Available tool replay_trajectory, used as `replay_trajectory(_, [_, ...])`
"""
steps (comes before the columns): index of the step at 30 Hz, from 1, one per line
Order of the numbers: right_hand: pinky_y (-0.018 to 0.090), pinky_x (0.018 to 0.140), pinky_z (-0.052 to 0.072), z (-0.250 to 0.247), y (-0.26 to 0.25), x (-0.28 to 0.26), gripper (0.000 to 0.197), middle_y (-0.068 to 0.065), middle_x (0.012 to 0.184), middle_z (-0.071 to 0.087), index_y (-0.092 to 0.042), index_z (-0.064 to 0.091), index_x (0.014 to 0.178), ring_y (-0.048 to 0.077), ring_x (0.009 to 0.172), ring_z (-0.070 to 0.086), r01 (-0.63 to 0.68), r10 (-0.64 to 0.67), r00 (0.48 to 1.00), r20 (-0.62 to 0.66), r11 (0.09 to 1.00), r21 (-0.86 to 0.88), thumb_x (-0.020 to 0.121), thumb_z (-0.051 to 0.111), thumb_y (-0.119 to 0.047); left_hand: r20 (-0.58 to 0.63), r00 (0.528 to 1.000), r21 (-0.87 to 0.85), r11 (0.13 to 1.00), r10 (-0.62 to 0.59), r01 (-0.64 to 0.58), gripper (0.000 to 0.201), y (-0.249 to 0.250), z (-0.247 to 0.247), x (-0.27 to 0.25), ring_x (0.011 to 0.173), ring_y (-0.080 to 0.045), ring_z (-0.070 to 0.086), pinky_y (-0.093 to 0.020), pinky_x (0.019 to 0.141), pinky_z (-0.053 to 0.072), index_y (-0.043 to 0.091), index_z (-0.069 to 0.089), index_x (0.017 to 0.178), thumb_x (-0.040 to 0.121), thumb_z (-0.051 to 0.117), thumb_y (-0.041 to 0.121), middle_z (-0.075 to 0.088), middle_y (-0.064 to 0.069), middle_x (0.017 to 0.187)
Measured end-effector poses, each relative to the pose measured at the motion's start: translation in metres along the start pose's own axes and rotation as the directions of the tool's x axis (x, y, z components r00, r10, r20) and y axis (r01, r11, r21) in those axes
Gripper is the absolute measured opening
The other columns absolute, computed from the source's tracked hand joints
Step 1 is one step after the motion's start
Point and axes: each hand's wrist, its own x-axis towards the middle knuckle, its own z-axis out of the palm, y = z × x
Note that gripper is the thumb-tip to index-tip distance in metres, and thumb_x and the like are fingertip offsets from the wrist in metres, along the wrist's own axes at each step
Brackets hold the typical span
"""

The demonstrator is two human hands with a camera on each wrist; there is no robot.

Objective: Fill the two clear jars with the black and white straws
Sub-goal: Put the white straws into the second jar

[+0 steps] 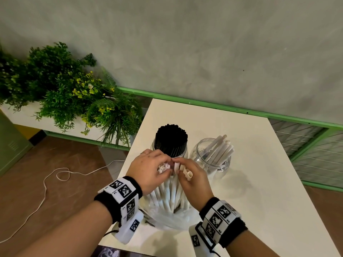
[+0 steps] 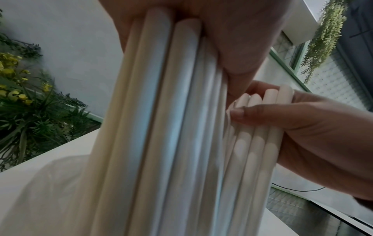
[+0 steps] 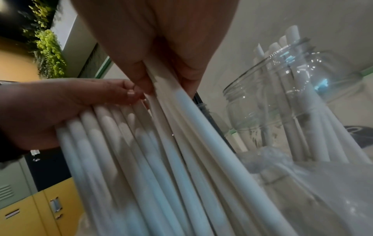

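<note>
White surface [image 1: 259,182] carries everything, and the jar of black straws [image 1: 171,143] serves as the landmark near its middle. Right of that jar stands the second clear jar [image 1: 211,158], partly filled with white straws that lean toward its far right rim. Just in front of the black-straw jar, a bundle of white straws [image 1: 169,193] stands upright in a crumpled clear plastic bag [image 1: 167,219]. Both forearms reach in from the near edge, wrists banded, hands meeting above the bundle's top. Left hand [image 1: 148,171] curls its fingers around most of the straws. Right hand [image 1: 193,179] pinches a few straws apart from the rest, thumb pressed across them.
</note>
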Motion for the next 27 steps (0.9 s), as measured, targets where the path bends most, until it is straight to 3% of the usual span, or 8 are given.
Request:
replay_trajectory(3, [0.011, 0.08, 0.044, -0.005, -0.007, 0.002, 0.04, -0.002, 0.108, 0.056, -0.022, 0.058, 0.116, 0.002, 0.1, 0.057, 0.001, 0.0, 0.999, -0.044, 1.0, 0.011, 0.085, 0.049, 0.001, -0.001, 1.0, 0.004, 1.0, 0.008, -0.008, 0.039, 0.0, 0.0, 0.0, 0.091, -0.009, 0.048, -0.022, 0.076, 0.033, 0.039, 0.062, 0.099, 0.077, 0.034, 0.056, 0.057, 0.019, 0.1])
replay_trajectory(9, [0.027, 0.087, 0.048, -0.017, -0.017, 0.003, 0.038, -0.009, 0.111, 0.051, -0.025, 0.056, 0.115, 0.016, 0.102, 0.061, 0.031, -0.032, 0.993, -0.116, 0.999, -0.01, 0.085, 0.045, -0.003, -0.019, 1.0, -0.009, 1.0, 0.021, -0.022, 0.037, 0.0, 0.001, 0.001, 0.089, -0.011, 0.048, -0.022, 0.074, 0.03, 0.038, 0.062, 0.096, 0.077, 0.035, 0.055, 0.058, 0.018, 0.098])
replay_trajectory(13, [0.021, 0.084, 0.044, -0.02, -0.023, 0.002, 0.035, -0.007, 0.104, 0.057, -0.023, 0.057, 0.105, 0.015, 0.099, 0.062, 0.032, -0.031, 0.99, -0.135, 0.999, 0.004, 0.083, 0.046, 0.0, -0.019, 0.999, -0.01, 1.0, 0.025, -0.026, 0.038, 0.0, 0.001, 0.001, 0.088, -0.01, 0.047, -0.021, 0.074, 0.028, 0.038, 0.062, 0.096, 0.076, 0.035, 0.056, 0.058, 0.017, 0.098])
replay_trajectory(18, [0.025, 0.085, 0.046, -0.018, -0.025, -0.001, 0.032, -0.004, 0.105, 0.056, -0.03, 0.056, 0.102, 0.018, 0.1, 0.062, 0.011, 0.001, 0.977, -0.214, 0.998, 0.056, 0.087, 0.046, -0.004, -0.019, 1.0, -0.008, 1.0, 0.01, -0.01, 0.038, 0.0, 0.004, 0.002, 0.089, -0.008, 0.046, -0.021, 0.075, 0.03, 0.039, 0.061, 0.097, 0.076, 0.035, 0.057, 0.057, 0.02, 0.099])
replay_trajectory(20, [0.02, 0.086, 0.044, -0.015, -0.028, -0.002, 0.033, 0.004, 0.105, 0.057, -0.033, 0.056, 0.1, 0.017, 0.101, 0.059, -0.013, 0.055, 0.956, -0.287, 0.989, 0.148, 0.085, 0.047, -0.004, -0.018, 1.0, -0.009, 1.0, 0.007, -0.007, 0.038, 0.0, 0.004, 0.002, 0.089, -0.009, 0.046, -0.022, 0.075, 0.03, 0.039, 0.06, 0.097, 0.076, 0.034, 0.056, 0.057, 0.019, 0.099])
replay_trajectory(23, [0.021, 0.087, 0.044, -0.008, -0.026, -0.002, 0.034, 0.006, 0.104, 0.059, -0.037, 0.058, 0.094, 0.017, 0.101, 0.057, -0.055, 0.146, 0.931, -0.334, 0.962, 0.267, 0.08, 0.05, -0.006, -0.022, 1.0, 0.001, 1.0, 0.012, -0.012, 0.037, 0.001, 0.005, 0.001, 0.089, -0.01, 0.046, -0.022, 0.075, 0.03, 0.039, 0.06, 0.097, 0.077, 0.035, 0.056, 0.057, 0.018, 0.099])
replay_trajectory(27, [0.024, 0.087, 0.044, 0.005, -0.012, -0.003, 0.028, 0.009, 0.103, 0.059, -0.025, 0.055, 0.099, 0.022, 0.101, 0.056, -0.109, 0.193, 0.952, -0.238, 0.94, 0.324, 0.081, 0.05, -0.005, -0.021, 1.0, 0.008, 1.0, 0.016, -0.015, 0.041, 0.004, 0.005, 0.0, 0.089, -0.011, 0.046, -0.023, 0.075, 0.031, 0.037, 0.061, 0.099, 0.077, 0.034, 0.057, 0.058, 0.018, 0.1])
